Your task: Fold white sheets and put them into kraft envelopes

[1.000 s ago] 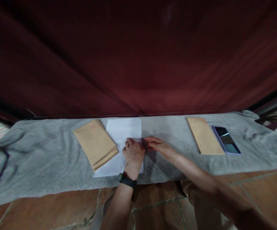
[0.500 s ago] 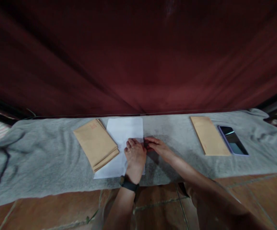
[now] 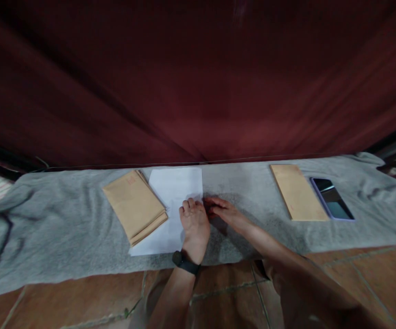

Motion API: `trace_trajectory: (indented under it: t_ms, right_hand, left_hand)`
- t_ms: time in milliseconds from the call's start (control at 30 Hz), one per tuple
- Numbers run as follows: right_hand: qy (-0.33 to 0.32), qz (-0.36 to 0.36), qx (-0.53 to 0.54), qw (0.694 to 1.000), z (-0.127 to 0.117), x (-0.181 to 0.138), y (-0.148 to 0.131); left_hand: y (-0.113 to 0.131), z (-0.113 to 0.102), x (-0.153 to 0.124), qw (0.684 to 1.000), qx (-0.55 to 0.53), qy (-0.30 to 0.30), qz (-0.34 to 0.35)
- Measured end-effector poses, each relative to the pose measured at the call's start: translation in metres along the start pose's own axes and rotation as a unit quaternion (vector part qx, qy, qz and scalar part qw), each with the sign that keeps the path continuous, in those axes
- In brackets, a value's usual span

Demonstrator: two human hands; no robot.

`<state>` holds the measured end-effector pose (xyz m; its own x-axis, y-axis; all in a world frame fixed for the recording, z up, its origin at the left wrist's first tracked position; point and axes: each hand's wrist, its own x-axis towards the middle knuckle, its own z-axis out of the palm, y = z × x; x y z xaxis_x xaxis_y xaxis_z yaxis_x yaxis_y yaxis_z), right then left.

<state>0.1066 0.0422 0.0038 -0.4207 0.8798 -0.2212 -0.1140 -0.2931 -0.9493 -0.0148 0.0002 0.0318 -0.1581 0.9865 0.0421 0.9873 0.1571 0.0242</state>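
Observation:
White paper (image 3: 175, 180) lies on the grey cloth; whether it is one sheet or several I cannot tell. My left hand (image 3: 194, 221), with a dark watch on the wrist, rests on the paper's right part, palm down, fingers spread and slightly bent. At the paper's right edge, my right hand (image 3: 227, 214) has its fingers close together against that edge, and its fingertips are partly hidden beside the left hand. A fanned stack of brown envelopes (image 3: 134, 203) overlaps the paper's left side.
Farther right is another stack of brown envelopes (image 3: 297, 192), with a phone (image 3: 332, 198) in a purple case beside it. The grey cloth (image 3: 64, 224) covers a long, narrow surface. Behind it hangs a dark red curtain (image 3: 198, 91); tiled floor (image 3: 81, 297) shows in front.
My left hand has shifted slightly, its fingers more bent than before. The paper and left envelopes appear a little farther left in view. The right hand stays at the paper's edge.

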Motion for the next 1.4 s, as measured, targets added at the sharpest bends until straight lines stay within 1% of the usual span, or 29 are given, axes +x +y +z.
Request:
trace_trajectory:
  t_ms: [133,200,333,433,500,633,700,733,833,900,967,1033,1133,1233,1400]
  right_hand:
    - [-0.033,-0.009,-0.008,0.999,-0.006,-0.003,0.002]
    - [-0.036,-0.020,-0.013,0.999,-0.009,-0.002,0.005]
    - [0.004,-0.044,-0.036,0.998,-0.016,0.001,0.012]
    - [0.045,-0.019,-0.049,0.998,-0.019,0.004,0.013]
    - [0.060,-0.001,-0.055,0.997,-0.021,0.006,0.011]
    - [0.072,0.004,-0.063,0.995,-0.027,0.006,0.005]
    - [0.088,0.008,-0.068,0.994,-0.032,0.005,0.002]
    - [0.097,0.010,-0.071,0.993,-0.034,0.004,0.000]
    - [0.118,0.023,-0.079,0.990,-0.044,0.001,-0.004]
    - [0.129,0.029,-0.080,0.988,-0.052,0.000,-0.008]
    - [0.142,0.030,-0.086,0.986,-0.060,-0.002,-0.012]
    - [0.153,0.031,-0.102,0.983,-0.069,-0.003,-0.016]
    - [0.169,0.036,-0.135,0.976,-0.081,-0.005,-0.023]
    - [0.184,0.042,-0.176,0.966,-0.088,-0.008,-0.027]
    - [0.197,0.043,-0.202,0.958,-0.099,-0.013,-0.028]
  left_hand:
    - [0.001,-0.003,0.002,1.000,-0.014,-0.012,0.000]
    - [0.004,-0.006,0.003,0.999,-0.031,-0.019,-0.002]
    - [0.014,-0.010,0.000,0.997,-0.068,-0.021,0.000]
    - [0.026,-0.009,-0.004,0.994,-0.102,-0.025,0.016]
    - [0.034,-0.008,-0.006,0.991,-0.128,-0.031,0.024]
    - [0.043,-0.012,-0.005,0.981,-0.177,-0.079,0.021]
    - [0.040,-0.017,-0.002,0.976,-0.199,-0.086,0.019]
    - [0.037,-0.019,0.000,0.975,-0.208,-0.078,0.020]
    - [0.024,-0.022,0.008,0.975,-0.220,-0.028,0.011]
    - [0.014,-0.021,0.014,0.975,-0.224,-0.005,-0.008]
    - [0.005,-0.017,0.019,0.974,-0.223,0.000,-0.034]
    - [0.000,-0.013,0.023,0.974,-0.218,-0.008,-0.057]
    - [-0.003,-0.007,0.026,0.976,-0.206,-0.026,-0.067]
    - [-0.001,-0.002,0.026,0.979,-0.194,-0.033,-0.049]
    - [0.004,0.000,0.025,0.985,-0.163,-0.021,-0.044]
